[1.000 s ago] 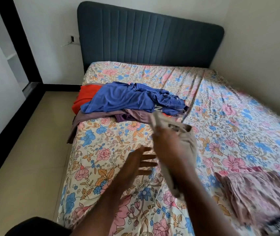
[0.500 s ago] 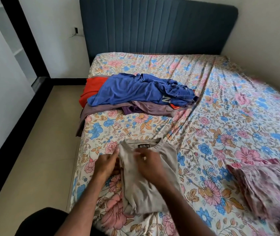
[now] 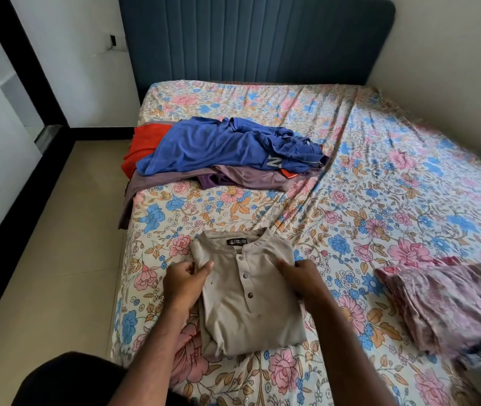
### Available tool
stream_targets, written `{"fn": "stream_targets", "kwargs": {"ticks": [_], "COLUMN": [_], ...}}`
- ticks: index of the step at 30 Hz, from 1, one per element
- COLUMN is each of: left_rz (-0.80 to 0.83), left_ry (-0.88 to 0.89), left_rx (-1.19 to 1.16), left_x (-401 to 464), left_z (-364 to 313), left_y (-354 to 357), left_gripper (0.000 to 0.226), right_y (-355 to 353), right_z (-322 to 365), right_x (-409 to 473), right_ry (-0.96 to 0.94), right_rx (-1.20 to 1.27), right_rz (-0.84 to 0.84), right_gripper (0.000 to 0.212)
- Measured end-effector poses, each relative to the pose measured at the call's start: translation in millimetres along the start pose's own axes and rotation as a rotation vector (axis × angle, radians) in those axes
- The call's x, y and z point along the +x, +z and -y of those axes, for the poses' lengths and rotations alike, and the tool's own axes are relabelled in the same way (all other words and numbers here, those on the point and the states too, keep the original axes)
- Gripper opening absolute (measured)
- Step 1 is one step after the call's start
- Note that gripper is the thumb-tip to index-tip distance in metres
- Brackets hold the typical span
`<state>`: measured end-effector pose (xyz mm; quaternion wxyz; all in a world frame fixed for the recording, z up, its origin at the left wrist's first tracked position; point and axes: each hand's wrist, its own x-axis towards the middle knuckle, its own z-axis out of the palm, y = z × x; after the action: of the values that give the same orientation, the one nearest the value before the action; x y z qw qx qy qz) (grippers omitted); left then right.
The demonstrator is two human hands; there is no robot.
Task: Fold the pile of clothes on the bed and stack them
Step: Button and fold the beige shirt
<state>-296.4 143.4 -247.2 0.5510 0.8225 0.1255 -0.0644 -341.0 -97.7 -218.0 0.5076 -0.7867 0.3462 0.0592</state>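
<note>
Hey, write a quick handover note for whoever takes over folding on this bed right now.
Left hand pinches the left edge of the folded beige button-front shirt; right hand grips its right edge.
The shirt lies flat near the floral-sheeted bed edge.
Folded pink patterned cloth sits to the right.
Left to do: blue shirt, mauve garment and red garment, piled unfolded further up; then stack.

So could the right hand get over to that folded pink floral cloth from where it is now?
Probably yes. The right hand rests on the beige shirt's right edge, and only bare floral sheet lies between it and the folded pink cloth on that side.
</note>
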Motion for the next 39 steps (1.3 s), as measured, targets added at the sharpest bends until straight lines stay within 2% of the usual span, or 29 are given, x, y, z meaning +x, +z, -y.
{"fn": "stream_targets", "kwargs": {"ticks": [3,7,10,11,14,18,20,24,26,30,33,37,39], "left_rz": [0.011,0.015,-0.021,-0.025,-0.003,0.051,0.087,0.172,0.193,0.161,0.118,0.049,0.041], "left_ry": [0.026,0.017,0.04,0.038,0.031,-0.04,-0.016,0.108,0.21,0.309,0.33,0.378,0.304], "left_rx": [-0.038,-0.113,-0.159,-0.191,-0.271,-0.422,-0.429,-0.424,-0.334,-0.147,-0.138,-0.113,-0.185], "left_x": [-4,-5,-10,-11,-11,-14,-16,-24,-27,-28,-27,-29,-29], "left_z": [7,10,6,5,8,10,13,27,33,38,41,39,34], "left_y": [-3,-4,-6,-7,-6,-4,-6,-13,-13,-7,-4,-2,-4], "left_gripper": [0.027,0.006,0.016,0.022,0.025,0.031,0.023,0.049,0.054,0.037,0.019,0.01,0.002], "right_y": [-5,0,6,6,5,6,8,10,10,10,10,11,11], "right_z": [10,13,-12,-12,-13,-25,-31,-31,-32,-36,-36,-37,-37], "right_x": [4,6,18,11,-6,-6,-1,2,3,4,4,4,3], "right_ry": [0.046,-0.113,-0.166,-0.18,-0.221,-0.244,-0.229,-0.235,-0.236,-0.255,-0.265,-0.273,-0.282], "right_rx": [0.017,-0.084,0.03,0.083,0.191,0.29,0.302,0.293,0.304,0.316,0.333,0.328,0.328], "right_rz": [0.146,0.17,0.158,0.147,0.094,0.063,0.066,0.057,0.069,0.077,0.066,0.069,0.066], "right_gripper": [0.053,0.073,0.092,0.087,0.048,0.026,0.026,0.026,0.026,0.029,0.027,0.026,0.025]}}
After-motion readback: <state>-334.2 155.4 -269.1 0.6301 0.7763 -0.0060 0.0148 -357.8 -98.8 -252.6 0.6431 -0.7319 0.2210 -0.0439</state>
